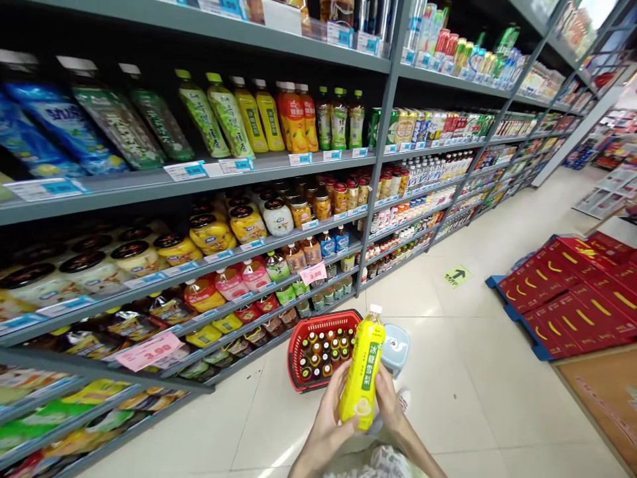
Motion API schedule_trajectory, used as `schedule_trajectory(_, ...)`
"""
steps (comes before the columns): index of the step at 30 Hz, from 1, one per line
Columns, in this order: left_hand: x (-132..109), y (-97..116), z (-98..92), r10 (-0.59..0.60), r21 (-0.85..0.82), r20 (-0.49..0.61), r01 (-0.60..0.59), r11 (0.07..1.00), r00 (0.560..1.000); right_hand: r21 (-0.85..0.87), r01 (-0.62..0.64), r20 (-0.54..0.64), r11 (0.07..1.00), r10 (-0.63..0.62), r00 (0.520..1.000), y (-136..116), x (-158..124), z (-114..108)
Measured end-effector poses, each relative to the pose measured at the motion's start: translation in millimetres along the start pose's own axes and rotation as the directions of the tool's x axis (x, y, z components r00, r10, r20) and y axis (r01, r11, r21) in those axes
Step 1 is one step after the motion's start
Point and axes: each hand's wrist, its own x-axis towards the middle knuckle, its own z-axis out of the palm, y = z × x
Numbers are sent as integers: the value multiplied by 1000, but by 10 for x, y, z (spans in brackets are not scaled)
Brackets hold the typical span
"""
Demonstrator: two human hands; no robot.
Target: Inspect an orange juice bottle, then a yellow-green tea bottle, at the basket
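Note:
A yellow drink bottle [363,372] with a white cap and a green label panel is held upright, slightly tilted, in front of me. My left hand [332,413] wraps its lower left side, the thumb near the base. Around the right side closes my right hand [389,397], its fingers partly hidden behind the bottle. Beyond the bottle, a red shopping basket [293,362] stands on the floor with several capped bottles [323,355] upright in it. Similar yellow bottles [261,119] are on the shelf at upper left.
Long drink shelves [318,162] run along the left into the distance. A light blue stool [397,345] stands beside the basket. Red boxes [572,292] are stacked on a blue pallet [527,332] at the right. A green arrow sticker [458,275] marks the tiled floor.

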Motion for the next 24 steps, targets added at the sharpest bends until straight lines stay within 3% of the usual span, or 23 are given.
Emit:
schedule_trajectory(3,12,-72,-18,-8,-39,-22,7,999,1000,59,-49,18,997,48,999,-109,1,26)
schedule_trajectory(9,-9,-67,85,-41,-106,-101,30,994,994,109,-26,40,994,22,999,-153,-14,-6)
schedule_trajectory(14,-13,-17,87,-94,-146,-51,86,986,994,78,-37,-1,996,38,999,-132,-27,-54)
schedule_trajectory(19,9,-76,56,-28,-163,-53,19,986,998,69,-56,59,996,52,997,-114,-41,-89)
schedule_trajectory(24,-8,-41,126,20,-198,-14,-23,980,1000,38,-63,24,997,62,998,-53,-69,-143)
